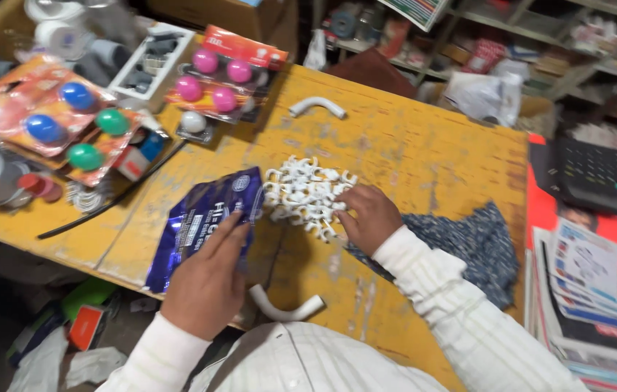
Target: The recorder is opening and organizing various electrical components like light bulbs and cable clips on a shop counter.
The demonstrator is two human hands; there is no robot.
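My left hand holds a shiny blue plastic bag flat on the yellow wooden table, its mouth turned toward a heap of small white plastic clips. My right hand rests on the right side of that heap, fingers curled on some clips. A white curved pipe bend lies at the near table edge between my arms. Another white bend lies further back.
Carded packs of coloured balls and pink balls lie at the left and back. A dark patterned cloth is under my right forearm. A calculator and stacked papers sit at the right. A black cable runs at the left.
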